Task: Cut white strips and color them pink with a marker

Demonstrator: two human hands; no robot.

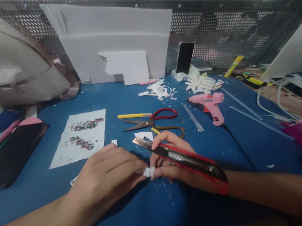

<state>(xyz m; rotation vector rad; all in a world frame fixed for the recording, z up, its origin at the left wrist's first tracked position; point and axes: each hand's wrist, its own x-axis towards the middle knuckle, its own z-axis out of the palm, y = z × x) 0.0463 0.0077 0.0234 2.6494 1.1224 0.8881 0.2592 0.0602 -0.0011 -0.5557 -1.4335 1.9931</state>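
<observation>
My right hand [177, 166] grips a red and black utility knife [181, 157], its blade extended and pointing left. The same hand's fingertips pinch one end of a small white piece [147, 171]. My left hand [106, 175] is closed, its fingers pinching the other end of that piece just above the blue table [157, 207]. Another white scrap [143, 135] lies behind the blade.
Behind my hands lie scissors [154, 120], a yellow pencil [133, 116], a pink glue gun [210, 105] and glue sticks [193, 117]. A white sheet with glitter piles [82, 138] lies left, a black phone [7, 157] beyond it. White foam boards [112, 40] and an upright phone [185, 57] stand at the back.
</observation>
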